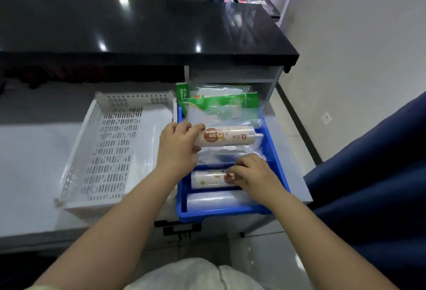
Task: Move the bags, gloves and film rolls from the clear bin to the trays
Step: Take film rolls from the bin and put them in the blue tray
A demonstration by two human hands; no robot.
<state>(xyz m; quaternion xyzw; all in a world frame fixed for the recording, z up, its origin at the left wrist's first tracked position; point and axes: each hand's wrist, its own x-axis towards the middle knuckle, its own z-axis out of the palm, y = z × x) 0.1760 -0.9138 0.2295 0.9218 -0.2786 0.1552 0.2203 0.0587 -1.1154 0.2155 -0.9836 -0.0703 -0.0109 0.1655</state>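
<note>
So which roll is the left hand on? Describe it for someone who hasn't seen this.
Find the blue tray right of the white tray. Across its middle lies a cream roll, its left end under the left hand. It carries an orange-brown label, unlike the paler roll nearer the person, by the right hand.

A glossy black countertop [143, 29] is seen along the far edge of a pale grey work surface [30, 163]. A blue curtain [378, 174] is seen beyond the surface's right edge, beside a white wall [359, 36]. A grey tiled floor [260, 257] is visible below.
</note>
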